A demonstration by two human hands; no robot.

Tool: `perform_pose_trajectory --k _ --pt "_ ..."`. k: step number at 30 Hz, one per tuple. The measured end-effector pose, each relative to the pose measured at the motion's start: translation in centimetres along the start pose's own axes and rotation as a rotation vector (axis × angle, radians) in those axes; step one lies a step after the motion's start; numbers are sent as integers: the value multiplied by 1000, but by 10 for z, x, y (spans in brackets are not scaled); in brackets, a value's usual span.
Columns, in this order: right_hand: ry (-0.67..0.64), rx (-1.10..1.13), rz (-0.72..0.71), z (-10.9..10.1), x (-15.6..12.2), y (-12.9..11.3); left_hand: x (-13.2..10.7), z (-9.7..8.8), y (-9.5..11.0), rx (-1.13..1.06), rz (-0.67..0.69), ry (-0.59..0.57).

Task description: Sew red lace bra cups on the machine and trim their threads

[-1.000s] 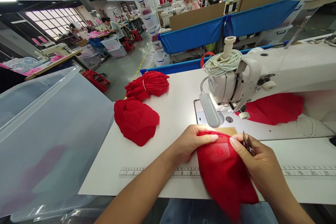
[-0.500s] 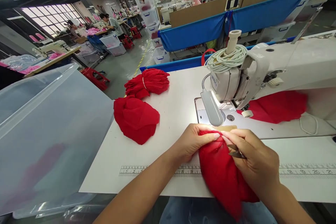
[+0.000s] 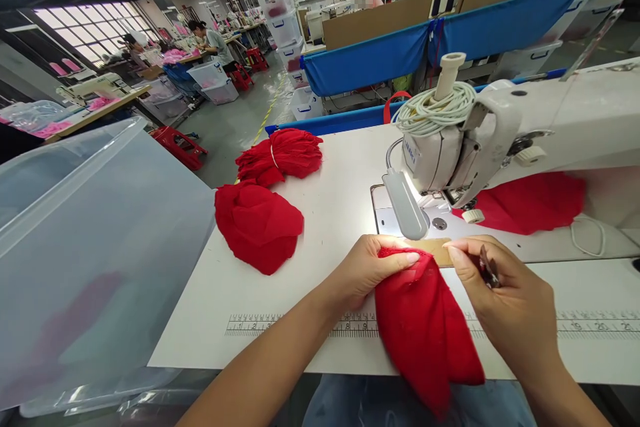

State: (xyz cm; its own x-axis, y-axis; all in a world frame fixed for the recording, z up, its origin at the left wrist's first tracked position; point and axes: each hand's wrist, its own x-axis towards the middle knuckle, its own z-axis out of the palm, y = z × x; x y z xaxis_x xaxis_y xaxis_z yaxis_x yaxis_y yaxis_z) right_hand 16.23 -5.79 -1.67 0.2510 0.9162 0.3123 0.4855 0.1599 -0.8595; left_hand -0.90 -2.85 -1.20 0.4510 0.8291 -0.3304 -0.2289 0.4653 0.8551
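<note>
A piece of red fabric (image 3: 425, 327) hangs over the front edge of the white sewing table (image 3: 325, 207). My left hand (image 3: 367, 270) pinches its top edge with thumb and fingers closed. My right hand (image 3: 500, 293) is just to the right of the fabric, fingers curled round small thread snips (image 3: 486, 267), no longer touching the cloth. Both hands sit right in front of the white sewing machine (image 3: 500, 133) and its lamp (image 3: 405, 207).
A loose pile of red pieces (image 3: 257, 227) and a tied red bundle (image 3: 280, 157) lie at the table's left. More red fabric (image 3: 530, 203) lies behind the machine. A clear plastic bin (image 3: 85, 253) stands at my left. Other people work at distant tables.
My right hand has drawn back to the right, off the fabric's top edge, still holding the snips. My left hand keeps its pinch on the fabric.
</note>
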Motion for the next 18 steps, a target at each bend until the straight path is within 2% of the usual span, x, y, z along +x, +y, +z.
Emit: perform_pose_trajectory --k 3,6,8,11,12,14,16,18 --pt "116 227 210 -2 2 2 2 -1 0 11 7 16" --pt "267 485 288 -7 7 7 2 -1 1 13 11 35" --pt "176 383 256 -9 8 9 2 1 2 27 7 41" --pt "-149 102 73 -5 6 7 2 2 1 51 6 23" --pt "-194 63 21 -4 5 6 2 2 1 52 7 15" --pt "-101 21 -5 -3 5 7 2 1 0 39 1 8" --pt "80 -27 59 -7 7 12 2 -1 -1 15 -19 17" --pt "159 -143 104 -14 9 21 3 -3 -1 -2 -40 26"
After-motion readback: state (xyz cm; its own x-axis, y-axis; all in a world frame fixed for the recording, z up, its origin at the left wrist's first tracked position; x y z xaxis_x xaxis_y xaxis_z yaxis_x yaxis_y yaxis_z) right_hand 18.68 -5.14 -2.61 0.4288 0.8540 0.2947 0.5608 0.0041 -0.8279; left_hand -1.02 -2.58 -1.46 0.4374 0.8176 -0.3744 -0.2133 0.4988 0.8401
